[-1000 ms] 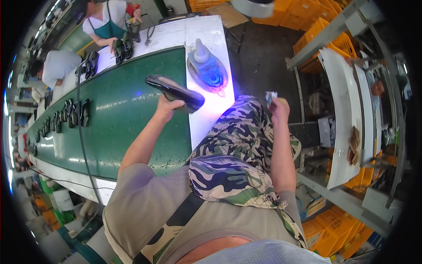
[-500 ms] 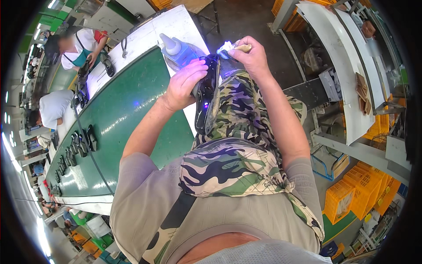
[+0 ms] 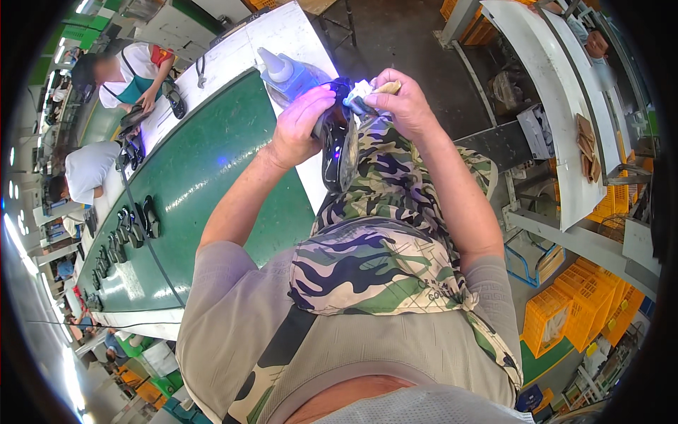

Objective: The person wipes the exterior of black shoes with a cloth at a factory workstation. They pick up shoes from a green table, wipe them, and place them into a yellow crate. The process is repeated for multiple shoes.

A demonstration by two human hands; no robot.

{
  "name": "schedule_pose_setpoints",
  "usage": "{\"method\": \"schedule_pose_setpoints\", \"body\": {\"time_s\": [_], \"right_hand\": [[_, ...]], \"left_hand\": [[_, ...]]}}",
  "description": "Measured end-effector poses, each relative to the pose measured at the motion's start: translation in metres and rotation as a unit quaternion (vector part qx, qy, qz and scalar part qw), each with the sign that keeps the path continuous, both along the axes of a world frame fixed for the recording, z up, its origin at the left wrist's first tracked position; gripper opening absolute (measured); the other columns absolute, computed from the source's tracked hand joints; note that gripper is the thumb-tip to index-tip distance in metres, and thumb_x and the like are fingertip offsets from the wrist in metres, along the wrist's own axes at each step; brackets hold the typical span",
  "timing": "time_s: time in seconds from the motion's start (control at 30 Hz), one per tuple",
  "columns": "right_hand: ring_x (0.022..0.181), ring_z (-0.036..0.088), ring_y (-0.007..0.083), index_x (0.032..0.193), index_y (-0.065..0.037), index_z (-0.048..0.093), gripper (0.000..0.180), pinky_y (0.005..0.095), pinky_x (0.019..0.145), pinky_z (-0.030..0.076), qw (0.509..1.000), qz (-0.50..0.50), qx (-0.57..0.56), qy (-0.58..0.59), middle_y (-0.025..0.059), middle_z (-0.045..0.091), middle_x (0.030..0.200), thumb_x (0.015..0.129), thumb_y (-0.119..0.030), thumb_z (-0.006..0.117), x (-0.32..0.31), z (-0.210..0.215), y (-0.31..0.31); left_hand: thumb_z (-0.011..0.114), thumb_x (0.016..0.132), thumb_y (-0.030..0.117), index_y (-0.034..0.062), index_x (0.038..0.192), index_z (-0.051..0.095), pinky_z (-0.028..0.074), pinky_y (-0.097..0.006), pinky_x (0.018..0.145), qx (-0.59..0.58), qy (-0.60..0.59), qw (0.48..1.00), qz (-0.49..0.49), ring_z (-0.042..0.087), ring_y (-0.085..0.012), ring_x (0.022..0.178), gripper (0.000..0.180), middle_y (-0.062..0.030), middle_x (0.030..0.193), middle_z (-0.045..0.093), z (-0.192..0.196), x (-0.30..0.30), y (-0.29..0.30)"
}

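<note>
A glossy black shoe (image 3: pixel 339 152) is gripped by my left hand (image 3: pixel 300 131), its fingers wrapped over the upper end. My right hand (image 3: pixel 402 102) pinches a crumpled cloth (image 3: pixel 360 99), whitish with blue and tan parts, against the shoe's far end. Behind the left hand, on the white table edge, a blue bottle with a pale pointed nozzle (image 3: pixel 286 74) stands in a shallow dish. My lap, in a camouflage apron (image 3: pixel 385 268), lies just under the shoe.
A green belt (image 3: pixel 205 191) runs along my left, bearing several black shoes (image 3: pixel 131 226). Pliers (image 3: pixel 200 71) lie on the white table edge (image 3: pixel 233 49). A co-worker (image 3: pixel 134 78) handles shoes at the far left. Orange crates (image 3: pixel 547 318) and a white shelf (image 3: pixel 544 120) stand on the right.
My right hand has brought the cloth left and down onto the shoe. The shoe's near end has risen away from me. The co-worker's hands have shifted at the far shoes.
</note>
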State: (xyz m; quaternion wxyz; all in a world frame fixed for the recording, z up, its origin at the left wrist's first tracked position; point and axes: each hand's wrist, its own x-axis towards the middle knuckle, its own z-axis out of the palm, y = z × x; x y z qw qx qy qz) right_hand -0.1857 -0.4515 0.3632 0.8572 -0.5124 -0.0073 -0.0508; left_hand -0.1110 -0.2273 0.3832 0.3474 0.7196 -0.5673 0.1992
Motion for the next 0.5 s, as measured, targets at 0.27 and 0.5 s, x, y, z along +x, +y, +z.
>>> {"method": "schedule_pose_setpoints", "body": {"time_s": [0.27,0.5], "right_hand": [[0.068,0.059,0.0144,0.084,-0.004,0.056,0.02,0.029,0.059,0.049,1.0,0.023,0.015,0.013,0.0048,0.059,0.079,0.078,-0.002,0.076,-0.009,0.02,-0.002],[0.073,0.057,0.0089,0.085,-0.004,0.057,0.021,0.0248,0.065,0.048,0.994,-0.017,-0.102,-0.027,0.0019,0.059,0.081,0.079,-0.003,0.077,-0.008,0.034,-0.011]], "left_hand": [[0.077,0.064,-0.003,-0.0002,0.117,0.06,0.055,-0.04,0.088,0.045,0.041,0.997,0.046,0.067,-0.0349,0.102,0.056,-0.0182,0.111,0.066,-0.015,0.005,-0.003],[0.082,0.061,0.002,0.0043,0.123,0.057,0.055,-0.04,0.087,0.171,0.209,0.96,0.071,0.066,-0.0338,0.098,0.067,-0.017,0.11,0.065,-0.009,0.0,0.0]]}}
